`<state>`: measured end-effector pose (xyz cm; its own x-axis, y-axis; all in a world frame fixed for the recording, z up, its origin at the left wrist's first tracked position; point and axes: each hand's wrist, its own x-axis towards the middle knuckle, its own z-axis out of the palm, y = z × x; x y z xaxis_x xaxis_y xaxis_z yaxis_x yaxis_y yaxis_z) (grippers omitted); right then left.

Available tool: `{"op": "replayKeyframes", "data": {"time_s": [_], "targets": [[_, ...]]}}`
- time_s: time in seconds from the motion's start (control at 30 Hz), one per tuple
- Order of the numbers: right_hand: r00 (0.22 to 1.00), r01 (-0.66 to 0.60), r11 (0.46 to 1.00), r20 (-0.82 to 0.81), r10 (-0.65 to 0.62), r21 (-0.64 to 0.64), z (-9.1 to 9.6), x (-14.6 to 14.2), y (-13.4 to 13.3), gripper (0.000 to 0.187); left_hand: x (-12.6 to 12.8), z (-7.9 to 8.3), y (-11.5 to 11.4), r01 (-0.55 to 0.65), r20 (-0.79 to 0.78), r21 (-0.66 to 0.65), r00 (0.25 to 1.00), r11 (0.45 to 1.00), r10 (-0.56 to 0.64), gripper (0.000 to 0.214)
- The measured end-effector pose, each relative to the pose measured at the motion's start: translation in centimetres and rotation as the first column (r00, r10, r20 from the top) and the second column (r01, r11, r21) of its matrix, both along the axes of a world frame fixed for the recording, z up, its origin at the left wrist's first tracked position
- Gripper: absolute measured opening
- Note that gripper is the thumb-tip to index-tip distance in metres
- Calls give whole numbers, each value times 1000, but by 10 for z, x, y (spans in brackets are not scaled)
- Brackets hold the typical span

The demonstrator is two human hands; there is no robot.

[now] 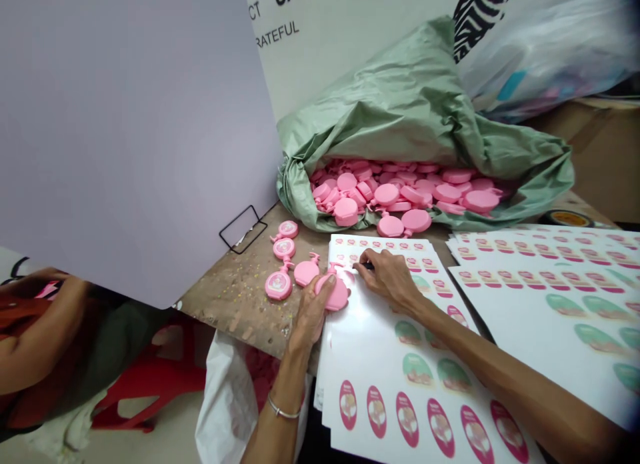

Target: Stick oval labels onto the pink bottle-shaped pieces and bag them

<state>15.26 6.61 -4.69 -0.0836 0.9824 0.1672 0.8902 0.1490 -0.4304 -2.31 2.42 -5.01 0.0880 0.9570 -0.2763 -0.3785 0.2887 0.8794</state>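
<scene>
One co-worker's arm (35, 337) at far left, red plastic stool (150, 377) below it, white sack (225, 404) next along. On the worn wooden surface (225, 304): 5 round pink plastic pieces, 3 labeled (284, 249), 1 bare (307, 272), 1 more (340, 297) held flat on the sheet stack by the L hand (313, 311), fingers curled over it, bangle (283, 407) on wrist. R hand (390, 277) pinches a small dark item (369, 266) btw fingertips, just above the sticker sheets (395, 357); more sheets (550, 304) lie to the right, w/ pink oval & green labels, small print unreadable. White board (320, 44) behind reads "RATEFUL", "SAT". Green sack (425, 104) holds a heap of pink pieces (400, 191), too many to count.
</scene>
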Motion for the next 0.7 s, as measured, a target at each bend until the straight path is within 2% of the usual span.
{"op": "replayKeyframes", "data": {"time_s": [0.13,0.3,0.4,0.5,0.6,0.67,0.7], "targets": [[1000,-5,999,30,6,-44,-3,1,-3,21,2,-2,1,-2,-9,15,1000,1000,2,53],[998,9,982,-58,-20,-187,0,-1,6,24,3,-4,-4,-47,-57,64,997,997,50,48],[991,-9,955,-133,-32,-297,3,0,19,25,-1,-3,-9,6,-217,175,976,985,32,41],[973,-83,918,-233,-11,-387,8,2,34,32,-5,1,-13,163,-460,294,888,942,-10,32],[936,-166,906,-352,20,-388,18,7,42,45,-6,4,-12,278,-585,347,811,896,-25,28],[904,-206,915,-425,43,-346,28,11,40,51,-4,5,-12,264,-563,337,826,903,-31,29],[886,-212,927,-461,49,-309,35,13,35,52,-3,6,-13,225,-507,317,861,921,-36,31]]}}
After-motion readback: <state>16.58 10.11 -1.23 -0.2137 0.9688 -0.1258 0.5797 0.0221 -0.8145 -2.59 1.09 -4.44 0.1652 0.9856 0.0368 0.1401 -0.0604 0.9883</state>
